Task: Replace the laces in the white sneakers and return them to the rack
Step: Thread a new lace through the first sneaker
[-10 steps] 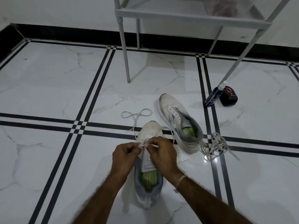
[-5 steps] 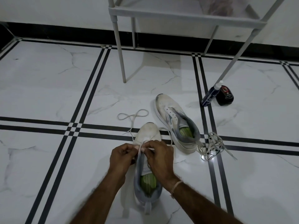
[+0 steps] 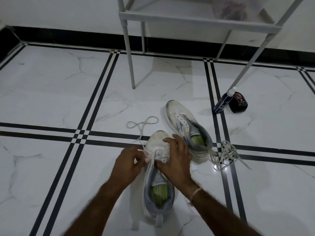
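A white sneaker with a grey heel and green insole stands on the floor in front of me, toe pointing away. My left hand pinches a white lace at the shoe's left eyelets; the lace loops away over the floor. My right hand grips the shoe's right side, fingers spread over the toe and thumb at the tongue. The second white sneaker lies unlaced to the right. A loose pile of laces sits beside its heel.
A white shoe rack stands by the far wall, its legs on the marble floor. A dark bottle and a black tin lie near the rack's right leg.
My right hand let go of the lace and moved forward to grip the shoe's toe and side. My left hand keeps the lace at the eyelets. The view shifted slightly.
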### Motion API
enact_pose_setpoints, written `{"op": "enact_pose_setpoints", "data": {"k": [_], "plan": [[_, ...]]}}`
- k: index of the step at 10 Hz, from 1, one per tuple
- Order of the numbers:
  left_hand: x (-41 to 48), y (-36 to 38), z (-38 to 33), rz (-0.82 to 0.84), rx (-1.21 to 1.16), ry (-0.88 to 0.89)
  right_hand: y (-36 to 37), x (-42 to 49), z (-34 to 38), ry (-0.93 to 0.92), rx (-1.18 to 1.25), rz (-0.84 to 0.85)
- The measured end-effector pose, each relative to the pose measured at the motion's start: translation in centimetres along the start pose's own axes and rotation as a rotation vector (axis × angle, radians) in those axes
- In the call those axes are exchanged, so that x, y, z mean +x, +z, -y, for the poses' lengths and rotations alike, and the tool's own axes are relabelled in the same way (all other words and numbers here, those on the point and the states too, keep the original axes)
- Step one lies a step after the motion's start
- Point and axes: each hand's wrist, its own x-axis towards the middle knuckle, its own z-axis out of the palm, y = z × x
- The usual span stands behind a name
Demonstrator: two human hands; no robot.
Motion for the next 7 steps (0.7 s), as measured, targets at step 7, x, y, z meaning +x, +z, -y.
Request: {"op": "enact_pose_setpoints", "data": {"k": [7], "plan": [[0.0,-3.8,0.3,-0.546,-1.607,-0.879,-0.2,0.7,-2.2,0.169,0.277,0.114]]}}
